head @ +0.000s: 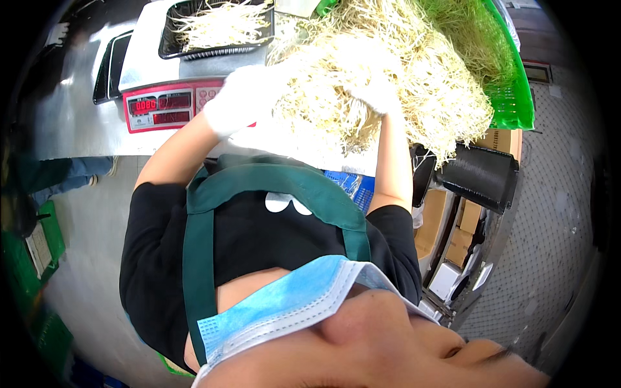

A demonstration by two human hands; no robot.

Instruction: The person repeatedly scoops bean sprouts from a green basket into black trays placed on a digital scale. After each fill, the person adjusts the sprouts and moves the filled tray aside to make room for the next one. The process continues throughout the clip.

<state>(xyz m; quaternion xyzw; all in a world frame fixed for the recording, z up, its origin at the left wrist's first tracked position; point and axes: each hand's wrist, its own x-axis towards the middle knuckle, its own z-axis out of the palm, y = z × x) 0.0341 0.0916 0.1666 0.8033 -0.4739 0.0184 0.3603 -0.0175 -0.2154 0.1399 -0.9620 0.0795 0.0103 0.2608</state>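
Note:
My left hand, in a white glove, is over the right side of a red digital scale with a lit display. Glare washes out its fingers, so I cannot tell whether it holds anything. My right hand, also in a white glove, has its fingers in a large heap of pale bean sprouts; its grip is unclear. On the scale's metal pan stands a black plastic tray with loose bean sprouts in it.
A green plastic crate with sprouts stands at the right. Black stacked trays lie by the table's right edge, above cardboard boxes. A blue basket is under the near edge. Another person's legs show at the left.

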